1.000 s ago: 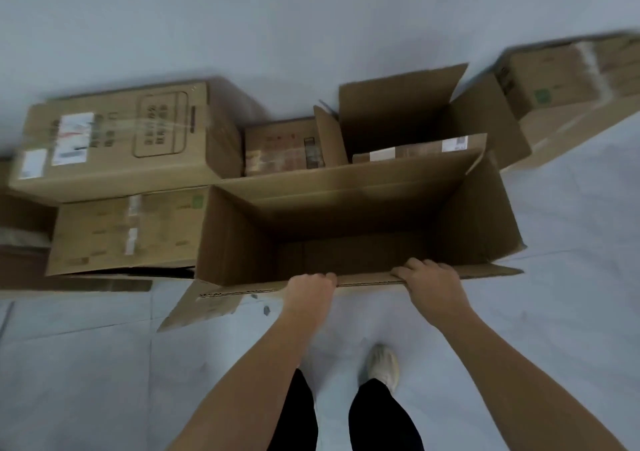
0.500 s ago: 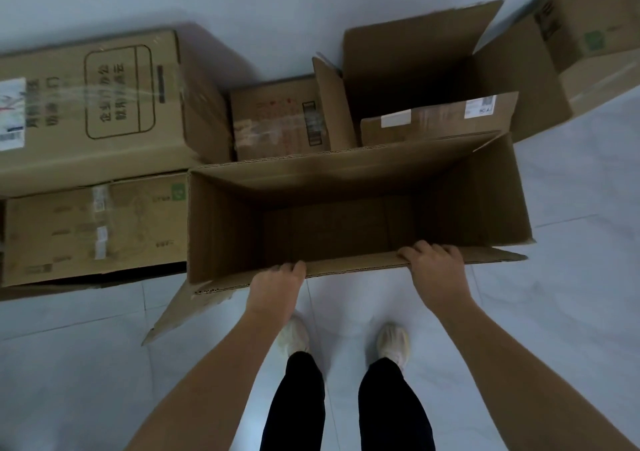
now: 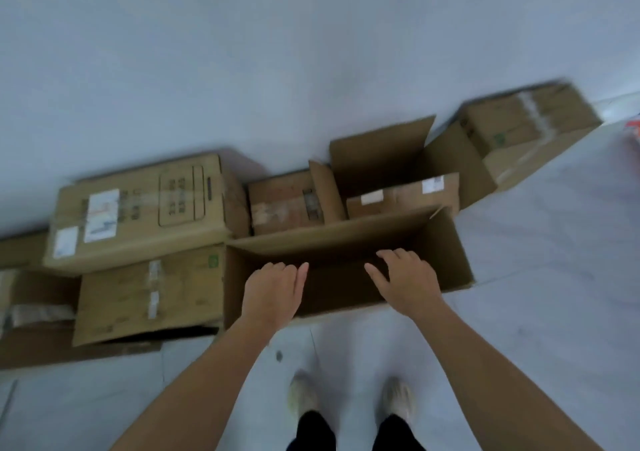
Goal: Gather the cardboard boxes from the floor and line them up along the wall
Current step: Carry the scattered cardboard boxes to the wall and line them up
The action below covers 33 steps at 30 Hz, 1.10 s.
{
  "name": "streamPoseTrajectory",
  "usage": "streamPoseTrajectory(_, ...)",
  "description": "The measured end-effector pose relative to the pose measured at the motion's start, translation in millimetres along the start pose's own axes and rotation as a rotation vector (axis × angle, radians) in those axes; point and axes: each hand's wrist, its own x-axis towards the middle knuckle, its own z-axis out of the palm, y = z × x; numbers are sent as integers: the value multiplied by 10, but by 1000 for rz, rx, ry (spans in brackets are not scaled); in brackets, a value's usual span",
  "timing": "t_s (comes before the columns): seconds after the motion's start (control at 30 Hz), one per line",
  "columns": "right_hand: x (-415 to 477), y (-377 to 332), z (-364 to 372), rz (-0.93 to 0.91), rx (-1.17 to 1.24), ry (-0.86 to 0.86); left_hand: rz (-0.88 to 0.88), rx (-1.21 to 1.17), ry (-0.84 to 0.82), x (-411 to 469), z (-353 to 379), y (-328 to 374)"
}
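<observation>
A large open cardboard box stands on the floor in front of me, its top flaps spread. My left hand and my right hand hover over its near rim, fingers apart, holding nothing. Behind it an open box and a small taped box sit against the wall. To the left a big labelled box lies by the wall, with a flatter box in front of it. A taped box sits at the far right.
The grey wall runs along the top. Flattened cardboard lies on the tiled floor at the left. My feet stand just behind the open box. Something red shows at the right edge.
Both hands have let go of the open box's near edge and lifted above it with fingers spread. The view has tilted up, showing more wall.
</observation>
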Motion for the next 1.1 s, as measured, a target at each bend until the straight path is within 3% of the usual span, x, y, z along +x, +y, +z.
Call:
streamPoseTrajectory(0.13, -358, -137, -814, 58, 97, 253, 11, -40, 133, 164, -849, 47)
streamPoseTrajectory(0.27, -946, -155, -1511, 177, 56, 407, 113, -242, 276, 274, -1558, 410)
streamPoseTrajectory(0.6, -3245, 544, -2444, 684, 51, 554, 636, -390, 387, -322, -3002, 2525)
streamPoseTrajectory(0.83, -5610, 1236, -2215, 1003, 95, 782, 1001, -492, 318, -2026, -3122, 4206)
streamPoseTrajectory(0.93, -6715, 1419, -1882, 1118, 56, 914, 1203, -669, 325, -2992, -3003, 4859)
streamPoseTrajectory(1.1, -8837, 1676, -1118, 1468, 108, 786, 1443, -687, 132, -5065, -2627, 5980)
